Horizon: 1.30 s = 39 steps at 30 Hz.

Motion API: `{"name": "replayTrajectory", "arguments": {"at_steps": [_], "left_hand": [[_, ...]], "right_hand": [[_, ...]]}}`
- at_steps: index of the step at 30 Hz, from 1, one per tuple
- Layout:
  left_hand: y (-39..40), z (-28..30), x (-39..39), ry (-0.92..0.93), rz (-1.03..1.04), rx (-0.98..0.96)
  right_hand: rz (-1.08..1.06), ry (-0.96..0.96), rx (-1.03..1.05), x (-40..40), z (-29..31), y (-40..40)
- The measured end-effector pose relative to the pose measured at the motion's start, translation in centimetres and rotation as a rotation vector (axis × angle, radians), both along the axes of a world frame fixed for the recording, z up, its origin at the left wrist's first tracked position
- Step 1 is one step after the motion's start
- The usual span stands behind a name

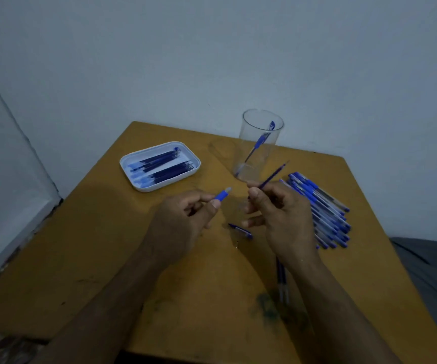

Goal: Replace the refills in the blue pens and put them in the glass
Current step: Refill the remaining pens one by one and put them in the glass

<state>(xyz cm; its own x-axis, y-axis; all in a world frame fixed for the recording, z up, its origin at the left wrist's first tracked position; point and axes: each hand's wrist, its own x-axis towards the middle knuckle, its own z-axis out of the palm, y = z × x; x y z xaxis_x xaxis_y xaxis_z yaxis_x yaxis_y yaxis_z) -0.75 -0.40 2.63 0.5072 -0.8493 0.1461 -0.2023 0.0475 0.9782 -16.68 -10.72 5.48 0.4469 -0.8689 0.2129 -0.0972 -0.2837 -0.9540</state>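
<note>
My left hand (pixel 183 219) pinches a blue pen tip piece (pixel 222 194) between thumb and fingers. My right hand (pixel 283 219) holds a thin dark blue refill (pixel 274 176) that points up and right toward the glass. The clear glass (pixel 260 145) stands at the table's far side with one blue pen (pixel 260 141) leaning inside it. A pile of several blue pens (pixel 325 211) lies right of my right hand. A pen cap (pixel 241 230) lies on the table between my hands. A white tray (pixel 159 166) holds several refills.
Two used refills (pixel 281 279) lie on the orange-brown table (pixel 199 298) beside my right forearm. A pale wall stands behind the table. Grey fabric (pixel 432 264) lies past the table's right edge. Ink stains mark the tabletop near the front.
</note>
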Motion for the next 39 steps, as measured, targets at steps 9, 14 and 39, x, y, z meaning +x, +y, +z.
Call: {"name": "replayTrajectory", "arguments": {"at_steps": [9,14,39], "left_hand": [[-0.3,-0.9,-2.0,-0.064,-0.105,0.037],[-0.4,-0.9,-2.0,-0.094,-0.105,0.033],[0.1,-0.8,-1.5,-0.180,-0.148,0.035]], "right_hand": [[-0.007,-0.224,0.241,-1.9,0.4,1.0],[-0.009,-0.265,0.252,-2.2,0.5,1.3],[0.095,-0.153,0.302,-2.4,0.3,1.0]]}}
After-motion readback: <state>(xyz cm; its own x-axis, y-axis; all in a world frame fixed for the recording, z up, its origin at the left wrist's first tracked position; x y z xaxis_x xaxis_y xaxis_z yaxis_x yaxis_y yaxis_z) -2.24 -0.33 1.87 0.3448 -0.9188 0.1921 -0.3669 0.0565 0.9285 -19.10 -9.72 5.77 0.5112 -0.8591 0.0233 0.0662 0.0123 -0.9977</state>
